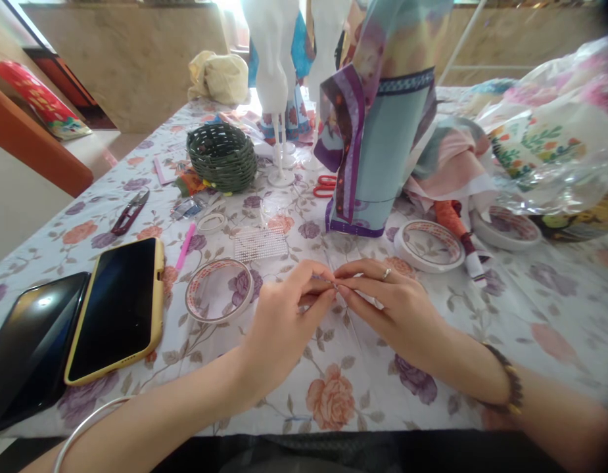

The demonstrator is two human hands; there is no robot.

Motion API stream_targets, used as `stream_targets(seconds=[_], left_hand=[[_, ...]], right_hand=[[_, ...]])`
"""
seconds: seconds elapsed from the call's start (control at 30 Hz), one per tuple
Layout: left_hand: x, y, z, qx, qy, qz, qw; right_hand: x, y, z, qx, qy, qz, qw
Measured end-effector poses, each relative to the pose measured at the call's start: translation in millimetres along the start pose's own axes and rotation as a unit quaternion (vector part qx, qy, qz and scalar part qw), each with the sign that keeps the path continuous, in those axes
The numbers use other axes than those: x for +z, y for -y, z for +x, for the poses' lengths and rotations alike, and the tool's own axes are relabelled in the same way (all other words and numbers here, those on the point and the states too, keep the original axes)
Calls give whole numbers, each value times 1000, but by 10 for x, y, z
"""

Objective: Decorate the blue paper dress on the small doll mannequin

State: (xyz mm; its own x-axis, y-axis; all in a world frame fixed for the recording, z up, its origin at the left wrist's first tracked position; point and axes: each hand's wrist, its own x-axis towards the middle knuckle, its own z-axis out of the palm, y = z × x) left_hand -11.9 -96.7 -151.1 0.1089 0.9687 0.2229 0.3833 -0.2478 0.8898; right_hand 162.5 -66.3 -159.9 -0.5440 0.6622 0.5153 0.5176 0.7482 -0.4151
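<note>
My left hand (284, 322) and my right hand (392, 305) meet fingertip to fingertip just above the flowered tablecloth (333, 394). Both pinch a tiny thin object (333, 284) between thumb and forefinger; it is too small to name. A ring sits on my right hand and a beaded bracelet on that wrist; a silver bangle circles my left wrist. A roll of clear tape (219, 289) lies just left of my left hand. A small sheet of white plastic mesh (260, 244) lies beyond the hands.
Two phones (117, 307) lie at the left. A dark woven basket (223, 156), thread snips (130, 213), a pink pen (185, 246), red scissors (324, 186), more tape rolls (429, 244), a doll in a blue robe (382, 131), white doll stands (279, 98) and bagged fabric (545, 131) crowd the table.
</note>
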Motion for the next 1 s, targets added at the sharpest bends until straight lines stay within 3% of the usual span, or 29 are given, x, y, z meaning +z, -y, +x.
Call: stream_targets(seconds=[0.3, 0.8, 0.9, 1.0], left_hand=[[32, 71, -50, 112, -13, 111, 987], [15, 38, -42, 113, -30, 134, 984], [9, 21, -36, 97, -31, 121, 987], [0, 8, -32, 83, -27, 104, 991]], right_hand=[[7, -1, 20, 12, -10, 16, 1000], [0, -15, 21, 27, -20, 13, 999], [-17, -35, 27, 3, -49, -10, 999], [-65, -86, 35, -73, -70, -43, 994]])
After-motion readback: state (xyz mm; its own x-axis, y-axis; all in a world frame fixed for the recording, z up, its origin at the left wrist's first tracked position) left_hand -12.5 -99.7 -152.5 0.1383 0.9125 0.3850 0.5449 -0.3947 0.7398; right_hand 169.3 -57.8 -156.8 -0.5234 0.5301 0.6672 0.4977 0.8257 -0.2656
